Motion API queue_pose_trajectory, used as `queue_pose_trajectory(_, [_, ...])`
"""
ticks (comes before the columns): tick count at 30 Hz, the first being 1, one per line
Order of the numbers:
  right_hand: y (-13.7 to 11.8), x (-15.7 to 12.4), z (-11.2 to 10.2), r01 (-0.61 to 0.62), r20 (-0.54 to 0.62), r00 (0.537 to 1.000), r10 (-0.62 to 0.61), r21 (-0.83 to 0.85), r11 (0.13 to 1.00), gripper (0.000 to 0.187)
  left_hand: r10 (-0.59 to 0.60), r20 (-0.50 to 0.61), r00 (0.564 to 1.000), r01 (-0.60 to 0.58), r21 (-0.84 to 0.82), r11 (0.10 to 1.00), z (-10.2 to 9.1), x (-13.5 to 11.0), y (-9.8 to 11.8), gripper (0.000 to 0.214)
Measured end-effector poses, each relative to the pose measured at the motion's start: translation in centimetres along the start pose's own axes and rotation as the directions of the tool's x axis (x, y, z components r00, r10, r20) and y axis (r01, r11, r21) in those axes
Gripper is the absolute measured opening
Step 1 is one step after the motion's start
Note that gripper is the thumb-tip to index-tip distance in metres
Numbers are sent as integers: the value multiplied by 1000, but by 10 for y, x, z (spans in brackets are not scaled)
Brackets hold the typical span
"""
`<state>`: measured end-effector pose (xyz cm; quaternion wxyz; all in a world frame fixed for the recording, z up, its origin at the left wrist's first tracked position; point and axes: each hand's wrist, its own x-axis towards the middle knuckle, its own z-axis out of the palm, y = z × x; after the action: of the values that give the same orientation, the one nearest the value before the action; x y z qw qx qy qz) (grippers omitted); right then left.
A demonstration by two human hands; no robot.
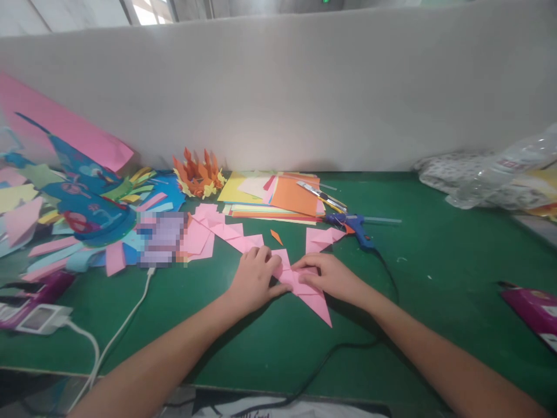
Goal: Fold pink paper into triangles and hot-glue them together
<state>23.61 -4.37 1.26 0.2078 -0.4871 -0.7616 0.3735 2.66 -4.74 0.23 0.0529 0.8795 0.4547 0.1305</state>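
Note:
A chain of folded pink paper pieces [228,232] runs diagonally across the green table, its pointed near end angled toward me. My left hand [256,276] rests on the chain with its fingers bent over it and the thumb on the paper. From the other side my right hand [333,278] pinches the folded pink paper [310,290] near that end. Part of the paper is hidden under my fingers. Another folded pink piece [319,238] lies just beyond my right hand, and a small orange scrap [276,237] lies beyond my left.
A blue glue gun [359,229] with a dark cable lies behind my right hand. Stacked coloured paper [296,194] bears a utility knife [322,196]. An orange paper crown [200,174] and blue cone hat [96,209] stand left. A plastic bottle [500,165] lies at far right.

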Motion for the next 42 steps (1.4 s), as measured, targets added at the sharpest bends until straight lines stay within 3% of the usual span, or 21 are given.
queue_pose_trajectory(6, [-1,-1,-1,-43,-14,999,43,39,998,27,-6,-5,1000,6,-9,1000,5,1,-3,50])
queue_pose_trajectory(11, [-3,0,-2,-67,-45,997,67,10,998,16,-14,34,999,16,-62,998,2,0,-7,44])
queue_pose_trajectory(19, [-1,2,0,-83,-45,996,83,17,996,14,107,56,993,-98,-143,985,-4,1,-11,25])
queue_pose_trajectory(25, [-1,2,1,-82,-45,996,82,18,997,14,166,42,985,-164,-46,985,-4,3,-13,23])
queue_pose_trajectory(31, [1,1,1,-87,-45,995,88,14,996,14,-13,27,1000,13,-29,1000,2,2,-13,18])
queue_pose_trajectory(42, [2,1,1,-72,-44,996,72,7,997,13,26,109,994,-46,185,982,-6,3,-1,17])
